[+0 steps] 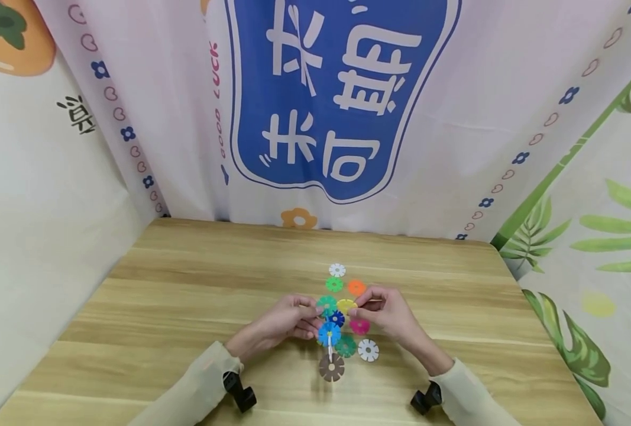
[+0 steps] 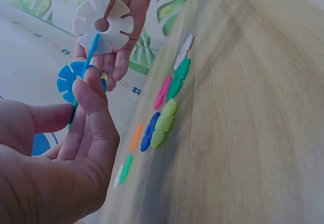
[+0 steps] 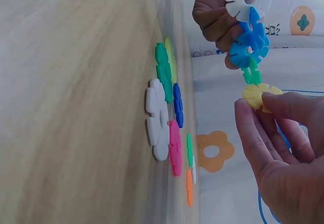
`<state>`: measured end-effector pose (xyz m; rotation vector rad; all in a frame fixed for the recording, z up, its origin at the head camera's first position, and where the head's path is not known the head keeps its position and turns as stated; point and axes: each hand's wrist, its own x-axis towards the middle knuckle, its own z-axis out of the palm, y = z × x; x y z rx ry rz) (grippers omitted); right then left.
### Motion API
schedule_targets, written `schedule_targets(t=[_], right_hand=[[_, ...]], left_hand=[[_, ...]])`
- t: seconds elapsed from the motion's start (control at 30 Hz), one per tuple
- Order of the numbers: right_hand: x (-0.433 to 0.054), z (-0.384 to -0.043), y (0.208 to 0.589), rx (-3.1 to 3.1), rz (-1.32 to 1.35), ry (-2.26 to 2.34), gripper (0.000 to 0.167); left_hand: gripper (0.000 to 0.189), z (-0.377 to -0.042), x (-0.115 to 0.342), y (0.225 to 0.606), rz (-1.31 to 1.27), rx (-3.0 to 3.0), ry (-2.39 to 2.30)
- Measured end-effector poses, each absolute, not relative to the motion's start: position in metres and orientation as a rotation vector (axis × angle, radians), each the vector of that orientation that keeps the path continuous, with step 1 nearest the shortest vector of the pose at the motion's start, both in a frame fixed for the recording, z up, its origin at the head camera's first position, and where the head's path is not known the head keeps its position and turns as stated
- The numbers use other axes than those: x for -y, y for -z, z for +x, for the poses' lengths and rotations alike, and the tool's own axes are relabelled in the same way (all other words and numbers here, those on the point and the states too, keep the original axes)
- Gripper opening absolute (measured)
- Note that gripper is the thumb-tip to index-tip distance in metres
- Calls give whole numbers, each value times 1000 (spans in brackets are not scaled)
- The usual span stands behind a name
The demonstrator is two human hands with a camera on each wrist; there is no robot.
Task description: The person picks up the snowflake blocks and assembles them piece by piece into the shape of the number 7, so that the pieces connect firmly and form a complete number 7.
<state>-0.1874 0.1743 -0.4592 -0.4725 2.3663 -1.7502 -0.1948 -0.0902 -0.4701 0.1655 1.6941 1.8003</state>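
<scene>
A chain of slotted flower-shaped plastic discs hangs above the table. It runs from a brown disc (image 1: 324, 373) through a white disc (image 2: 117, 31) and blue discs (image 1: 323, 338) to a green disc (image 1: 322, 300). With thumb and fingers, my left hand (image 1: 293, 318) pinches the green end of this chain. My right hand (image 1: 388, 309) holds a yellow disc (image 1: 346, 304) between thumb and fingertips. In the right wrist view the yellow disc's edge meets the green disc (image 3: 251, 76).
Loose discs lie flat on the wooden table (image 1: 203, 266) beneath and around the chain: orange (image 1: 352, 289), pink (image 1: 363, 329), dark blue (image 1: 339, 323), light green (image 2: 164, 122), several others. Printed cloth (image 1: 187, 148) walls the table's back and sides.
</scene>
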Motion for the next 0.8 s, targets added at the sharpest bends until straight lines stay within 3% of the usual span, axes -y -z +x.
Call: schedule_targets(t=[0.8], right_hand=[[-166, -188, 456, -2475, -553, 1595, 13]], left_hand=[[17, -196, 90, 468, 253, -1823, -1740]])
